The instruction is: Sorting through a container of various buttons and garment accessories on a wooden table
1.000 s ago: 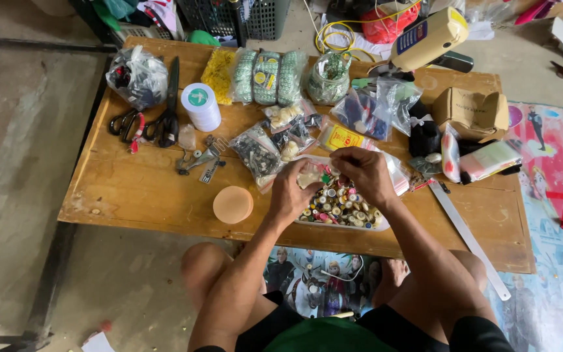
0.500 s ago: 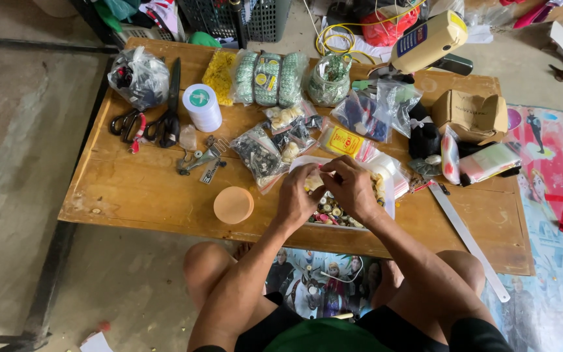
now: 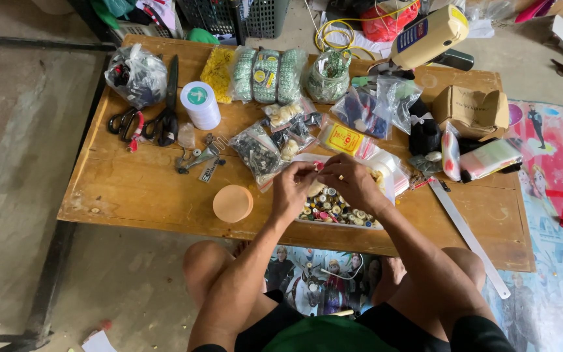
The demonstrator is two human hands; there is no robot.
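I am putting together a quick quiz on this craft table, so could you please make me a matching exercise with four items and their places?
Things:
1. scissors
2. round orange lid
3. cardboard box
4. tray of thread spools

Places:
A. directly under both hands
B. far right part of the wooden table
C. left part of the table, beside the white tape roll
D. near the front edge, just left of the left hand

Pairs: 1-C, 2-D, 3-B, 4-A
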